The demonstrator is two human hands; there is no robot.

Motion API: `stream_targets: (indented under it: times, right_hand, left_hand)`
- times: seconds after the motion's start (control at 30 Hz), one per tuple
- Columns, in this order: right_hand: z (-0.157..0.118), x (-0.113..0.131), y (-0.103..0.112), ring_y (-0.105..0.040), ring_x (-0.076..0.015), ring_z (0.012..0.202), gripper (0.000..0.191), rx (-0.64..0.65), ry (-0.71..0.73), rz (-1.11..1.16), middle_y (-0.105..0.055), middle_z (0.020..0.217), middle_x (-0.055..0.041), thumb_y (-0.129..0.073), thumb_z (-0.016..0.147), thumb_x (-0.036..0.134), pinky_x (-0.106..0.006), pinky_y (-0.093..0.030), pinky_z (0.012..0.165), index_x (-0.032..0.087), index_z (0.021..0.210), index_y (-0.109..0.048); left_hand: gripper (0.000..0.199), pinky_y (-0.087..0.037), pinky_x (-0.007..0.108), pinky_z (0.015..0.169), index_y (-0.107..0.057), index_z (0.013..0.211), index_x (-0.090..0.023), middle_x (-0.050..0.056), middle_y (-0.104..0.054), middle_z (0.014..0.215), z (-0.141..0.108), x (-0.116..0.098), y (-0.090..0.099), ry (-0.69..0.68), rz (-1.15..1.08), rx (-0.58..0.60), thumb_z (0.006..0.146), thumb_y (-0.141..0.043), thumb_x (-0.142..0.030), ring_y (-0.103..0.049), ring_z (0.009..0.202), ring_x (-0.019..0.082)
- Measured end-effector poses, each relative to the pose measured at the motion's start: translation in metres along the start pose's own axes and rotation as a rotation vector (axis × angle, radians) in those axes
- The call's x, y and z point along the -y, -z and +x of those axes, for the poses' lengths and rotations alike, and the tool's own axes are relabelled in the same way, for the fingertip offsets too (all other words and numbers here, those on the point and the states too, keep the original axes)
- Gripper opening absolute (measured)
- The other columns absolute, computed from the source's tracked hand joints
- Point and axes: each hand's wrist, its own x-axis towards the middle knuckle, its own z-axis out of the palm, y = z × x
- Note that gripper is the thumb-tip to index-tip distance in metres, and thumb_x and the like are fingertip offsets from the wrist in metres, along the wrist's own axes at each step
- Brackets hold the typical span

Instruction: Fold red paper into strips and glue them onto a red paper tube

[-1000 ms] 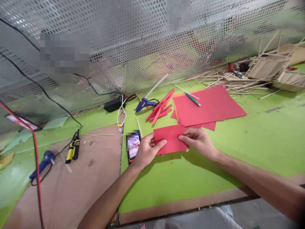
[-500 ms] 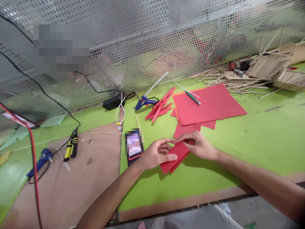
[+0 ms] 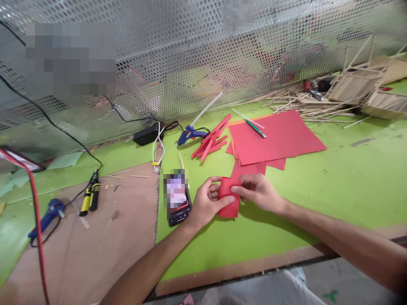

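Note:
A small folded piece of red paper (image 3: 229, 207) is held between both hands above the green tabletop. My left hand (image 3: 208, 201) grips its left side, thumb across the front face and fingers behind. At the upper right edge, my right hand (image 3: 259, 190) pinches the paper between thumb and fingers. Just behind the hands lies a red paper piece (image 3: 249, 169), partly under larger red sheets (image 3: 280, 140). A green-handled craft knife (image 3: 255, 128) rests on those sheets. To the left of my left hand sits a phone (image 3: 178, 197) with a lit, partly blurred screen.
Red paper strips (image 3: 211, 142) lie beside a blue glue gun (image 3: 191, 134). A black power adapter (image 3: 148, 134) stands near the perforated metal screen (image 3: 178, 72). Wooden sticks (image 3: 295, 101) are heaped at back right. Pliers (image 3: 90, 195) and another blue glue gun (image 3: 49, 216) lie left.
The folded red paper has turned from slanted to nearly upright, its broad face toward me. My right thumb has come onto its front. The view has shifted slightly.

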Motion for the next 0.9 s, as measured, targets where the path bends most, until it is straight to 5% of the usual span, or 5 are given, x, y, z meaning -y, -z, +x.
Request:
stream_targets:
  times: [0.2, 0.47, 0.9]
  right_hand:
    - [-0.002, 0.0, 0.003, -0.056, -0.0123, 0.052, 0.042, 0.128, -0.035, -0.043, -0.064, 0.058, 0.0012, -0.078, 0.091, 0.055, -0.025, -0.04, 0.051, 0.018, 0.073, -0.067]
    - [-0.001, -0.001, -0.001, -0.051, -0.0106, 0.047, 0.042, 0.001, -0.03, -0.028, -0.062, 0.056, 0.0026, -0.081, 0.086, 0.057, -0.024, -0.038, 0.046, 0.018, 0.073, -0.07]
    - [-0.001, -0.004, 0.0, -0.062, -0.0143, 0.05, 0.038, -0.031, -0.065, 0.018, -0.069, 0.063, 0.0004, -0.085, 0.082, 0.055, -0.025, -0.051, 0.047, 0.019, 0.081, -0.075]
  left_hand:
    - [0.05, -0.06, 0.025, 0.078, -0.071, 0.117, -0.016, 0.007, -0.079, 0.099, 0.002, -0.002, 0.001, -0.05, 0.073, -0.037, 0.076, -0.091, -0.037, -0.075, 0.086, 0.017]
    - [0.028, -0.059, 0.027, 0.085, -0.076, 0.104, -0.019, 0.006, -0.079, 0.101, 0.002, 0.005, 0.001, -0.211, 0.186, -0.112, 0.08, -0.087, -0.03, -0.075, 0.092, 0.018]
    - [0.032, -0.062, 0.026, 0.072, -0.08, 0.104, -0.018, 0.006, -0.082, 0.091, 0.002, 0.013, 0.0, -0.187, 0.136, -0.143, 0.08, -0.088, -0.039, -0.076, 0.08, 0.018]
